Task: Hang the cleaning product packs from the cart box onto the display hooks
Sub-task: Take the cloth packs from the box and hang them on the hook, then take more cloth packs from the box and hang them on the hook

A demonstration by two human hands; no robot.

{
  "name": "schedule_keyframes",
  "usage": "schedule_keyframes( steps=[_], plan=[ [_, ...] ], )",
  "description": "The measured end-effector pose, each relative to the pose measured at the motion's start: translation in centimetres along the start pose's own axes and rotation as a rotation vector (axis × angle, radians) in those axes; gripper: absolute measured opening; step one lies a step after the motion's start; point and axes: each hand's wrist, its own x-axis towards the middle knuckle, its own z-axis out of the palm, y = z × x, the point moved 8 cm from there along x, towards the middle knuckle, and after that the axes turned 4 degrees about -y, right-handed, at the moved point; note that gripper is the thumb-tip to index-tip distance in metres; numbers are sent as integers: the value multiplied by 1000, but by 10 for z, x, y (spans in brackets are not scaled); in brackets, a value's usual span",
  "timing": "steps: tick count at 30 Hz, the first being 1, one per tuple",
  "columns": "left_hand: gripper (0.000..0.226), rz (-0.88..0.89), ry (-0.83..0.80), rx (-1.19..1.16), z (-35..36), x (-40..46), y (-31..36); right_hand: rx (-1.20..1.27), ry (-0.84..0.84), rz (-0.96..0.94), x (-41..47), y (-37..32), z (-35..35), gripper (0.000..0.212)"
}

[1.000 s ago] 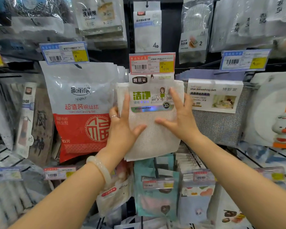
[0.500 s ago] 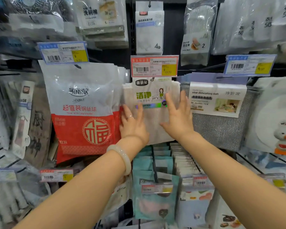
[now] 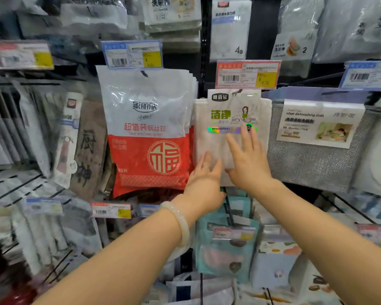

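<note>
1. The white cloth pack [image 3: 224, 133] hangs on the display, right under the red price tag [image 3: 247, 74], between the steel-wool bag [image 3: 147, 128] on its left and the grey dishcloth pack [image 3: 317, 146] on its right.
2. Its card header carries green characters and a shiny rainbow strip; the pale cloth hangs below it.
3. The right hand [image 3: 247, 164] lies flat on the pack's front, fingers straight and spread, tips reaching the rainbow strip. Its grip is fully open and holds nothing; it only presses on the cloth.
4. The left hand [image 3: 203, 181] rests at the pack's lower left corner, fingers straight and together against the cloth, a ring on one of them. Its grip is open too, with nothing clasped.
5. A pale bangle [image 3: 178, 223] sits on the left wrist.
6. Teal packs [image 3: 224, 249] hang on the row below the hands.
7. The hook itself is hidden behind the price tag.
</note>
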Motion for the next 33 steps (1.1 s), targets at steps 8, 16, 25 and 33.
schedule_keyframes(
  steps=[8,16,25,33],
  plan=[
    [95,-61,45,291,-36,37,10,-29,-19,-17,32,-9,-17,74],
    [92,-76,59,175,-12,-14,-3,57,-270,-113,-20,-14,29,87],
    [95,-531,275,236,-10,-166,-119,130,-119,-607,-89,-184,32,93],
    [87,-1182,152,223,-1,-381,-262,274,-398,-1096,-192,-427,57,78]
  ],
)
